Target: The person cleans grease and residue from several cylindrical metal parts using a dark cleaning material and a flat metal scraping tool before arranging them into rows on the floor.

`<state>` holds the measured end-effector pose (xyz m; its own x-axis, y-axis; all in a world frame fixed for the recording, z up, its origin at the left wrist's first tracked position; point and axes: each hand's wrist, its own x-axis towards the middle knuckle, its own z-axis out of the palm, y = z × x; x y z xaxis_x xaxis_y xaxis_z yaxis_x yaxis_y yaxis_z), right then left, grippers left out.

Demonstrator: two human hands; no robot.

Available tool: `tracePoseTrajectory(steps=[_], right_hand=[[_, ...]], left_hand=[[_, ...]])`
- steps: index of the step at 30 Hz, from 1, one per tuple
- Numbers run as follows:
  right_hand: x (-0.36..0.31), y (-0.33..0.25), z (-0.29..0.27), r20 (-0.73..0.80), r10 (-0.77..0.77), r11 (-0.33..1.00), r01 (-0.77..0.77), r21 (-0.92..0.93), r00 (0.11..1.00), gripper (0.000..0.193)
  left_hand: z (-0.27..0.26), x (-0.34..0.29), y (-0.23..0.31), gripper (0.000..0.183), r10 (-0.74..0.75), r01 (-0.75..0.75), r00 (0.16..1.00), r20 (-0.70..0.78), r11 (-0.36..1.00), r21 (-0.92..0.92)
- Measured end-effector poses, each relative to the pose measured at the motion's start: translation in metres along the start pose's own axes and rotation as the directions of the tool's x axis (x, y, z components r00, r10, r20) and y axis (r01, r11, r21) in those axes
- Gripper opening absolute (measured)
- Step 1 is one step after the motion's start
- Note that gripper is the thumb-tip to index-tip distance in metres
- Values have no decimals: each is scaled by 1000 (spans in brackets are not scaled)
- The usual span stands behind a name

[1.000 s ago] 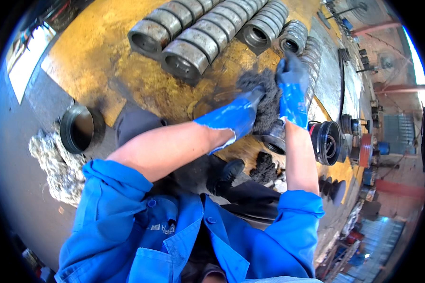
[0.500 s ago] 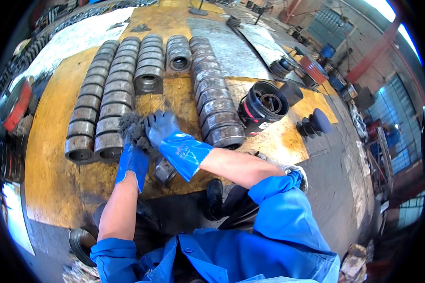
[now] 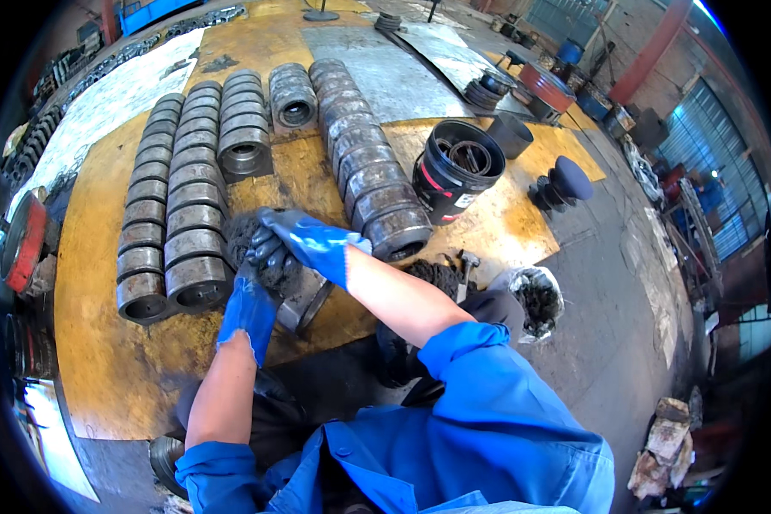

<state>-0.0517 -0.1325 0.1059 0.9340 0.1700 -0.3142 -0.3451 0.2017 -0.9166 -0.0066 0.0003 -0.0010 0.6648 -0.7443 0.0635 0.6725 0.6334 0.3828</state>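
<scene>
A dark grey, fluffy wad of fibres (image 3: 247,236) is squeezed between my two hands, both in blue rubber gloves with dark palms. My left hand (image 3: 264,261) is closed around the wad from below. Over its top curls my right hand (image 3: 293,230), fingers pressed against the wad and close to the left fingers. Tufts stick out on both sides. Just under the hands lies a thick metal ring (image 3: 307,301), partly covered by the wad and gloves. Long rows of similar steel cylinders (image 3: 199,236) stretch away beside my left hand; another row (image 3: 381,201) lies right of my right hand.
A black bucket (image 3: 454,176) holding metal rings stands to the right. Nearer me are a hammer (image 3: 465,270), more dark fibre (image 3: 433,272) and a white sack (image 3: 535,295) of dark material. Dark round parts (image 3: 565,182) sit farther right. Yellowish boards (image 3: 94,283) cover the floor.
My right hand has gone from spread fingers beside the wad to closing over it, pressed against my left hand. The view has shifted, showing the hammer and sack more fully.
</scene>
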Motion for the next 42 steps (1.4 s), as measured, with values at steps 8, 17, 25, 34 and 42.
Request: tracePoseTrajectory(steps=[8, 17, 25, 34, 42], right_hand=[[40, 51, -23, -97, -920, 186, 205, -961, 380, 51], [51, 82, -24, -306, -550, 834, 494, -246, 777, 41], [38, 63, -72, -192, -96, 803, 190, 565, 977, 48], [40, 134, 1, -24, -133, 472, 85, 878, 991, 44], [32, 166, 20, -154, -6, 559, 131, 819, 988, 41]], left_hand=[[1, -21, -8, 42, 97, 97, 777, -623, 958, 270], [-33, -8, -11, 47, 20, -19, 998, 66, 1000, -21], [51, -18, 8, 72, -39, -6, 975, -221, 980, -200], [39, 3, -4, 77, 175, -201, 968, -178, 970, -139], [-1, 13, -4, 63, 569, -361, 821, 38, 467, 807]])
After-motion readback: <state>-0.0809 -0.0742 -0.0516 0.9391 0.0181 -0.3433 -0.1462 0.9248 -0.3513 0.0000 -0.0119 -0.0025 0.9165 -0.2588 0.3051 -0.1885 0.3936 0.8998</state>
